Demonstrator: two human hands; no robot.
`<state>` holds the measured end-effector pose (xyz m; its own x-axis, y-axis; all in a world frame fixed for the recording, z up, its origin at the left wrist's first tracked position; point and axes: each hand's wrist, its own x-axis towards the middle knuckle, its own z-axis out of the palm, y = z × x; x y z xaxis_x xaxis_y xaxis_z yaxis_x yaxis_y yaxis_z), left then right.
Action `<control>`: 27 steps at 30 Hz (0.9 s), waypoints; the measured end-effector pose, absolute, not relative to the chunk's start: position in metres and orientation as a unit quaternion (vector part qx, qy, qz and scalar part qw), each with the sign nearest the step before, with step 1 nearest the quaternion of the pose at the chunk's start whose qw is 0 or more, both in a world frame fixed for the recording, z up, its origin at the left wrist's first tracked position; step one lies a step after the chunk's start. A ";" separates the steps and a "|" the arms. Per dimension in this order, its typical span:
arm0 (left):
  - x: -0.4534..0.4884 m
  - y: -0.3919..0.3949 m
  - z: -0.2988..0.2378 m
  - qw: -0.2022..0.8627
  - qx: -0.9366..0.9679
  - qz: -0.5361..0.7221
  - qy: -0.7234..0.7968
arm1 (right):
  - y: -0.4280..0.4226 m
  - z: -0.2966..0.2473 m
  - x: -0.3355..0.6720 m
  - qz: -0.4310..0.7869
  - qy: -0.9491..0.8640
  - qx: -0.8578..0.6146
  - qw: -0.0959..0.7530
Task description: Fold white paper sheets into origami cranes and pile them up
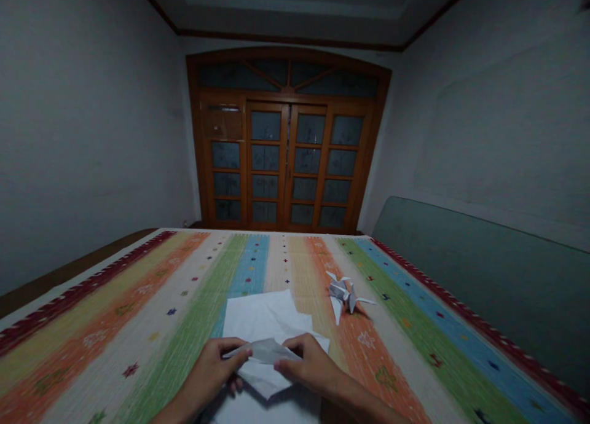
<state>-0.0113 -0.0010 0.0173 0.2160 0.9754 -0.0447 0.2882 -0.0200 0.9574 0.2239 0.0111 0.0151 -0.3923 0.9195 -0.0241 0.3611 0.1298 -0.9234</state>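
There were one left hand (207,372), one right hand (311,365), one folded paper figure (343,295), and, in the dim view, seemingly two paper sheets (262,316).

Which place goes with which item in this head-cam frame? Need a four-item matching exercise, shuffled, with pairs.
Items:
1. Folded paper
2. Origami figure
3. White paper sheet
4. Glazed wooden double doors

Places:
A. Far end of the room
B. On the orange stripe, right of the sheet
C. Pinched between the left hand and right hand
D. Flat on the striped cloth, just beyond the hands

Pairs: 1-C, 2-B, 3-D, 4-A
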 end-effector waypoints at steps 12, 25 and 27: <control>-0.014 -0.008 0.014 0.320 0.754 0.306 0.485 | 0.005 0.008 0.228 0.407 -0.651 -0.564 0.302; -0.015 -0.010 -0.003 0.192 0.824 0.294 0.445 | -0.001 0.004 0.235 0.257 -0.787 -0.473 0.300; -0.015 -0.010 -0.003 0.186 0.822 0.295 0.450 | 0.000 0.000 0.235 0.243 -0.791 -0.478 0.296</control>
<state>-0.0149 -0.0102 -0.0032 0.4217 0.8491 0.3182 0.6297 -0.5268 0.5710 0.2345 -0.0003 0.0002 -0.3687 0.8992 0.2354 0.6111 0.4253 -0.6676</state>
